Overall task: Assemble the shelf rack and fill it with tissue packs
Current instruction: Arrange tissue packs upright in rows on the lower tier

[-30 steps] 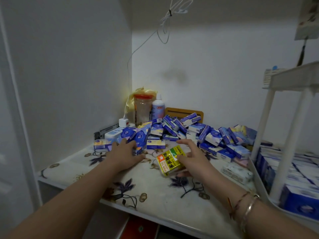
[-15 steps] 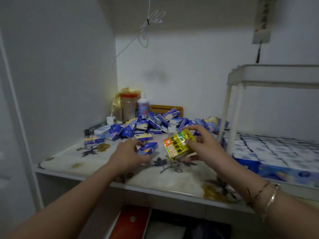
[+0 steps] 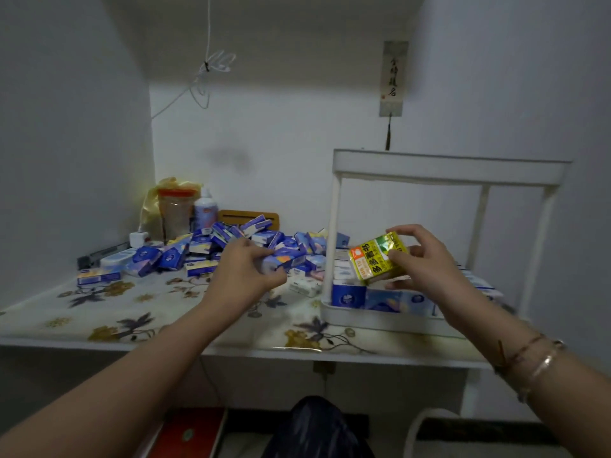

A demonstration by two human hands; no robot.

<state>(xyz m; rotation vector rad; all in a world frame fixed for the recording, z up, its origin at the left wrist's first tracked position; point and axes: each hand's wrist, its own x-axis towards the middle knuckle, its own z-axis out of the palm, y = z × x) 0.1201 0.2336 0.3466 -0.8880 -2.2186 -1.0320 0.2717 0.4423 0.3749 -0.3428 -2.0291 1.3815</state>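
A white shelf rack (image 3: 446, 170) stands at the right of the flowered tabletop (image 3: 139, 312); its bottom tray (image 3: 380, 320) is lined with blue tissue packs. My right hand (image 3: 426, 262) grips a yellow-green tissue pack (image 3: 375, 259) just over that tray, between the rack's front posts. My left hand (image 3: 244, 272) holds a blue tissue pack (image 3: 284, 261) above the table, left of the rack. A heap of blue tissue packs (image 3: 211, 249) lies behind my left hand.
A jar with an orange lid (image 3: 175, 213), a white bottle (image 3: 205, 209) and a yellow bag stand in the back left corner beside a wooden board (image 3: 248, 216). A white cord hangs from above. A scroll (image 3: 393, 77) hangs on the wall over the rack.
Both hands have moved right with their packs. The yellow-green pack has gone from mid-table to over the rack's bottom tray, and the blue pack has been lifted off the table.
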